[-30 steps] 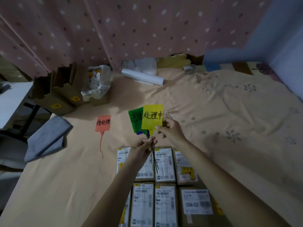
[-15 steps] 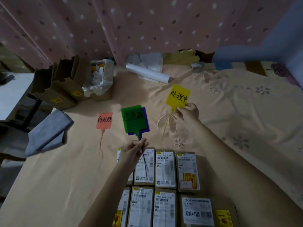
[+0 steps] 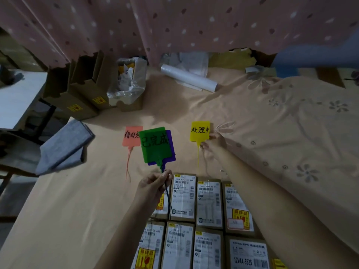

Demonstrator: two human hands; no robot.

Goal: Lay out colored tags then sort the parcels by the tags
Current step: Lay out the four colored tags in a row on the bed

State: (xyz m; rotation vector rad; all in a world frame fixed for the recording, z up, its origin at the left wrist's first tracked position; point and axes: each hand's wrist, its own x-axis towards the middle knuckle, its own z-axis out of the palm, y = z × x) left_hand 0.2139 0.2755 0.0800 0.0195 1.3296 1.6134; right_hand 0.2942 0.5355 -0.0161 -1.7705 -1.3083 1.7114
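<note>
My left hand (image 3: 153,184) pinches the stems of a green tag (image 3: 155,145) and a purple tag (image 3: 172,146) stacked behind it, held upright above the bed. A yellow tag (image 3: 200,131) lies low on the sheet to the right, and my right hand (image 3: 214,142) grips its lower edge. Flat on the sheet to the left lies an orange-red tag (image 3: 129,138), partly covered by the green one. Several brown parcels (image 3: 208,202) with white labels sit in rows at the near edge.
The bed is covered by a peach floral sheet (image 3: 272,133). Open cardboard boxes (image 3: 77,94) and a plastic bag (image 3: 128,82) stand at the back left. A white roll (image 3: 189,78) lies at the back. A grey folded cloth (image 3: 64,146) hangs off the left edge.
My right hand pulled the yellow tag out of the bunch, carried it to the right and lowered it to the sheet. My left hand kept the green and purple tags.
</note>
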